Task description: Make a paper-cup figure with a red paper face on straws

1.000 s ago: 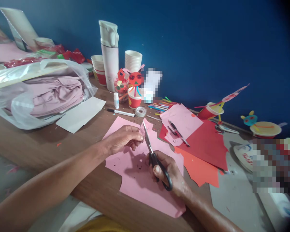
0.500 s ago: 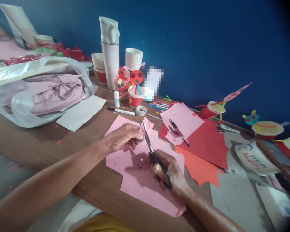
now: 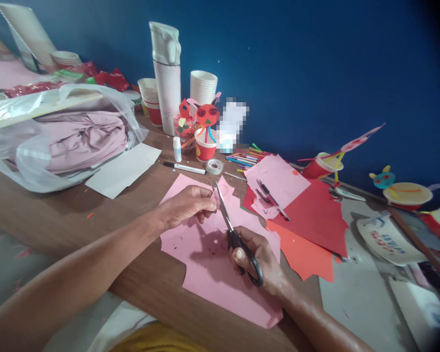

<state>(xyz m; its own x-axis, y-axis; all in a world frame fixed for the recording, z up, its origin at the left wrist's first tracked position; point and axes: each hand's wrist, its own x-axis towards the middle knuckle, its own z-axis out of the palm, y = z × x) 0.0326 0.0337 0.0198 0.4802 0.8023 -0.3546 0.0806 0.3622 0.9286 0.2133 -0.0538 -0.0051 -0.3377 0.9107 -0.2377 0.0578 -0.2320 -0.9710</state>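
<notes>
Here, pink paper scrap (image 3: 223, 191), left hand (image 3: 188, 208); scissors (image 3: 242, 249), right hand (image 3: 254, 259).

"What sort of place have we got here?"

"We'd call it a craft room: a wooden bench (image 3: 58, 195) against a blue painted wall (image 3: 308, 73)."

"What shows us that?"

"At twelve o'clock, stacked paper cups (image 3: 203, 87) and coloured pencils (image 3: 240, 160); at one o'clock, red card (image 3: 311, 215); at two o'clock, a finished paper-plate figure (image 3: 407, 195)."

"Home or school?"

"We can't tell."
</notes>
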